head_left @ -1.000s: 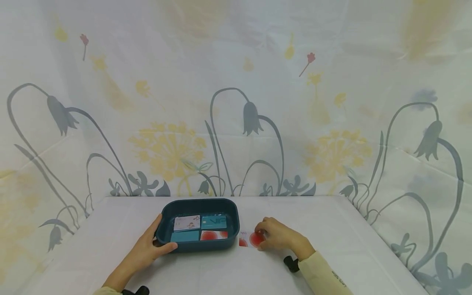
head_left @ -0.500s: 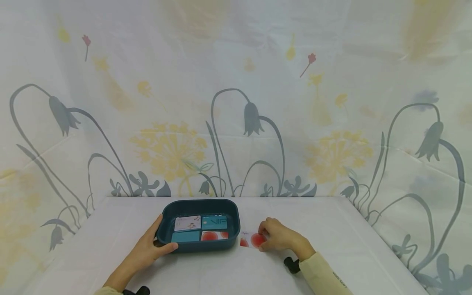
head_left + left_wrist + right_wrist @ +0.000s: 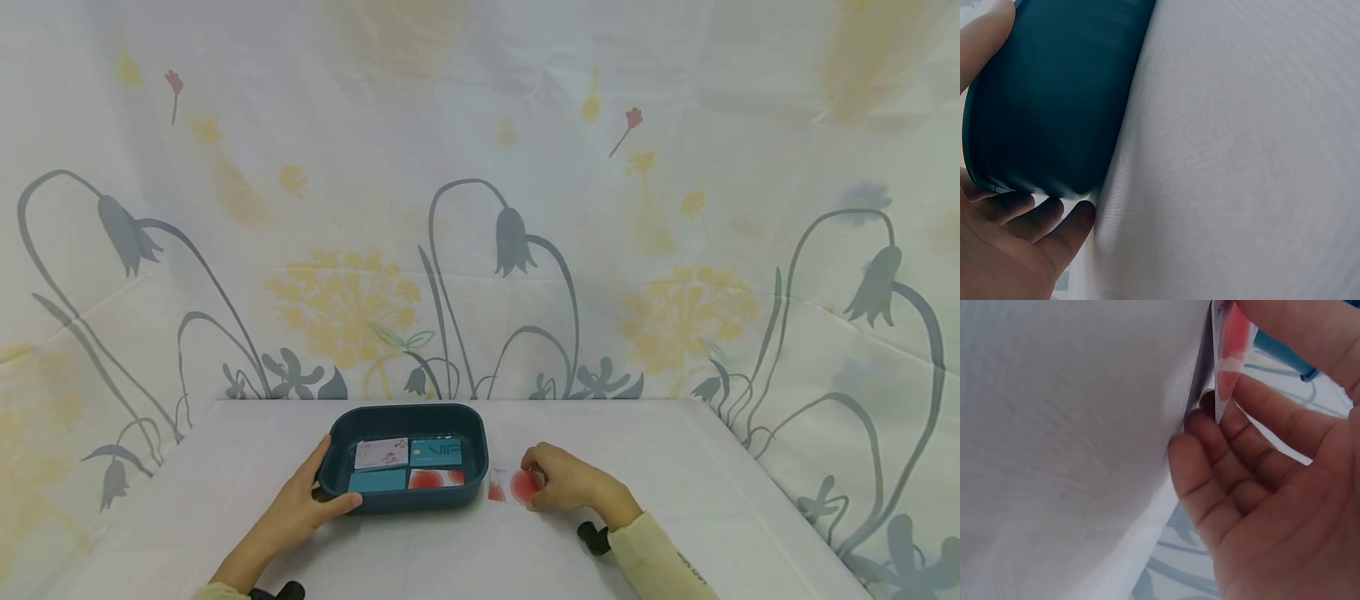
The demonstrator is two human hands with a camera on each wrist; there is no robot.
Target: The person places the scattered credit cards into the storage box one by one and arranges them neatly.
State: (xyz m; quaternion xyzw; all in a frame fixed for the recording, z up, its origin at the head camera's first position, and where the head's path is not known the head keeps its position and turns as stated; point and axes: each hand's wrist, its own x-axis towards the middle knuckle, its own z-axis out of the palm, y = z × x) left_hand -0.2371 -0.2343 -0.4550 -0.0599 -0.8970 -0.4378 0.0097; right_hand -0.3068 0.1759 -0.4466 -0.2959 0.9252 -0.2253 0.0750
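Observation:
In the head view a dark teal plastic box stands on the white table. My left hand grips its left end, thumb on the front rim and fingers round the side; the left wrist view shows the fingers against the end wall. Just right of the box, a white card with red circles is pinched by its right end in my right hand. Seen from the right wrist, the card stands tilted near the cloth, its edge between thumb and fingers, other fingertips close to the table.
Inside the box lie a white card with small figures, a teal VIP card, a plain teal card and a red-patterned card. Behind the white tablecloth hangs a flower-printed curtain.
Both hands and the box stay almost where they were. The card in my right hand shifts very slightly, and its red print looks paler now.

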